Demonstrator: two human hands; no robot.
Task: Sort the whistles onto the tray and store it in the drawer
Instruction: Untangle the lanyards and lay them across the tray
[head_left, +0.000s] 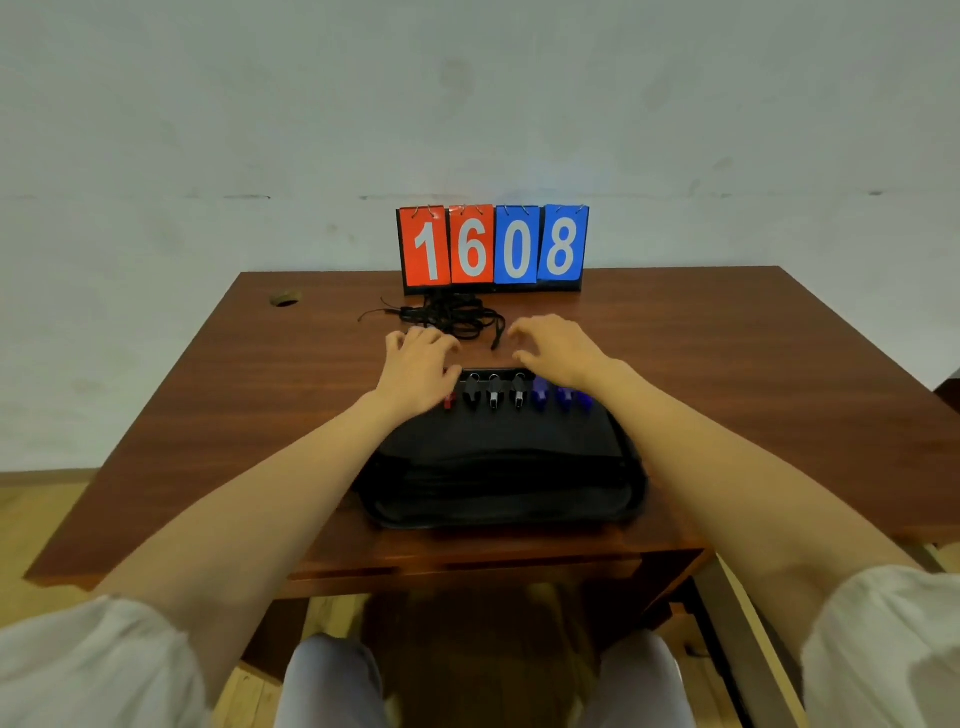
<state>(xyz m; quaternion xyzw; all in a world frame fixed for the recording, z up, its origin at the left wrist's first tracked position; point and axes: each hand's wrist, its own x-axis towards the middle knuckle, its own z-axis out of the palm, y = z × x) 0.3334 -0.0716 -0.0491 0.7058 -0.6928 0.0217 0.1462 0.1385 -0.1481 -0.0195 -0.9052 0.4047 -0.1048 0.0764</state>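
A black tray (496, 447) lies at the middle of the brown desk, near its front edge. Along the tray's far side stand whistles in a row: a red whistle (449, 400) partly under my left hand, black whistles (494, 391) in the middle, blue whistles (563, 399) on the right. My left hand (420, 371) hovers over the tray's far left corner with fingers curled and spread. My right hand (558, 348) hovers over the far right corner, fingers apart. Neither hand visibly holds anything. The drawer front (467, 569) under the desk edge is closed.
A tangle of black lanyard cords (449, 314) lies just beyond my hands. A flip scoreboard (493, 247) reading 1608 stands at the desk's back edge against the wall. A cable hole (284, 298) is at the back left. My knees show below the desk.
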